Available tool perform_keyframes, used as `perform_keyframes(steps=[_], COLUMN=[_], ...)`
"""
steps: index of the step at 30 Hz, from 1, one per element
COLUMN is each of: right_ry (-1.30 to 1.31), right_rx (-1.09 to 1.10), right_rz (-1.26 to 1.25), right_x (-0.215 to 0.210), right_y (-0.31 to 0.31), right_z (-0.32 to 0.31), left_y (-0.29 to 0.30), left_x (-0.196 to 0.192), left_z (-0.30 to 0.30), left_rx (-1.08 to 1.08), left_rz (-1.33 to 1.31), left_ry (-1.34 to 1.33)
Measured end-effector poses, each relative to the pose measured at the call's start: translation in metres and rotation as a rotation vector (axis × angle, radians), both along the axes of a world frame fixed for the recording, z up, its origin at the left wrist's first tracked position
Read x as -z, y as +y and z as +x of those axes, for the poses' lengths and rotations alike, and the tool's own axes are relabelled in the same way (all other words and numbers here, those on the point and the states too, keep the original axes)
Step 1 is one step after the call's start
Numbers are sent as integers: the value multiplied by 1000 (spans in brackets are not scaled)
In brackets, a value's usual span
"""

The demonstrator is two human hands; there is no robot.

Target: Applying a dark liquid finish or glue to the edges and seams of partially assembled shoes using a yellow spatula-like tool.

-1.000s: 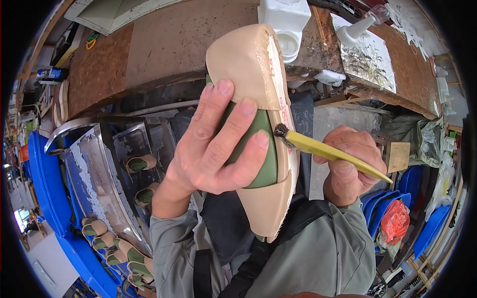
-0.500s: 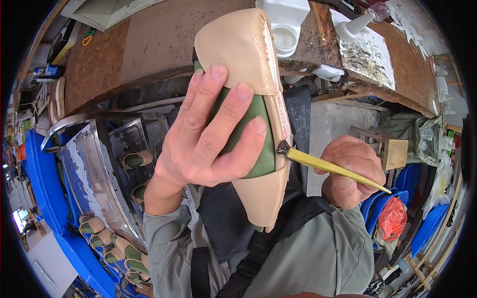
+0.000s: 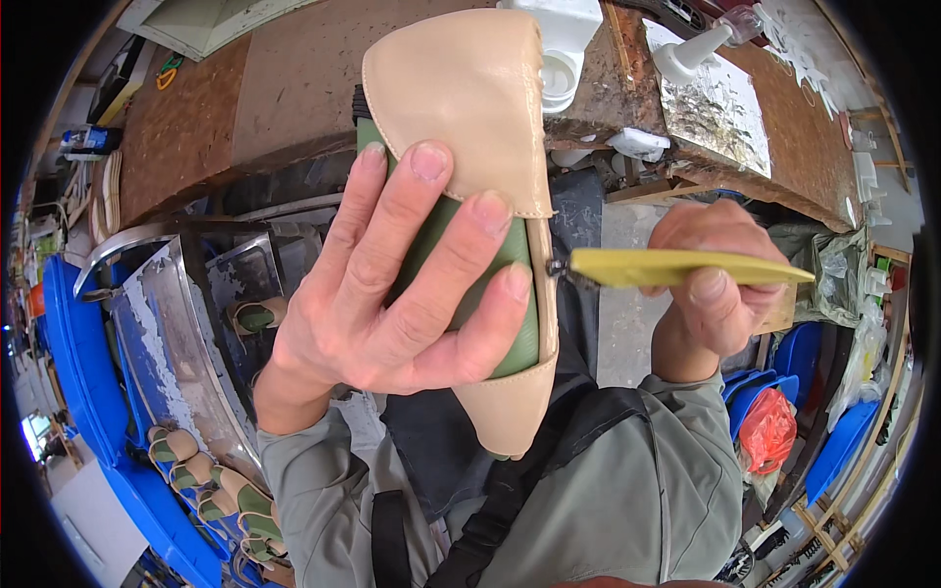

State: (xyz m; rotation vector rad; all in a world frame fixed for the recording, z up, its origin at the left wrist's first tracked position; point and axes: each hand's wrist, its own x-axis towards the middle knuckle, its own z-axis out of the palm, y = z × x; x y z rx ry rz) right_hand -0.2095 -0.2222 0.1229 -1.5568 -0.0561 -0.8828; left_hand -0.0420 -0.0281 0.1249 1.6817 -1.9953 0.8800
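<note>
Above the person's lap: beige-and-green shoe (image 3: 466, 108), standing lengthwise, its broad beige end away from the body and its narrower beige end toward it, green surface between the two. Left hand (image 3: 377, 309) lies back-up across the green section with fingers parted and bent, fingertips pressing on the shoe; it has hold of it. Right hand (image 3: 716, 279), to the shoe's right, is closed in a pinch on a small brush with a flat yellow-green handle (image 3: 676, 267). Dark bristle end points left at the shoe's beige edging strip; contact or a slight gap there cannot be settled from this view.

Surroundings: brown workbench (image 3: 294, 83) beyond the shoe, bearing a white container (image 3: 562, 78) and, farther right, a white nozzle bottle (image 3: 691, 57) beside a stained pale sheet (image 3: 714, 113). Lower left: several beige-and-green sandals (image 3: 201, 480) grouped beside a long blue bin (image 3: 83, 363). Right side: red plastic bag (image 3: 768, 431) near stacked blue trays (image 3: 742, 385).
</note>
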Motion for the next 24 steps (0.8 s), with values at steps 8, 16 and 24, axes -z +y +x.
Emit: perform_keyframes(steps=[8,16,24], right_ry=[-98,-54,-144], right_rx=[-207,-119,14], right_rz=[-189,-154,-354], right_x=[2,-4,-6], right_y=[-4,-8,-11], right_z=[-9,-5,8], left_y=[2,1,1], left_x=[-2,-5,-7], left_z=[1,-1,0], left_rx=[-2,18,15], left_rz=[28,46,48], left_ry=[6,19,10])
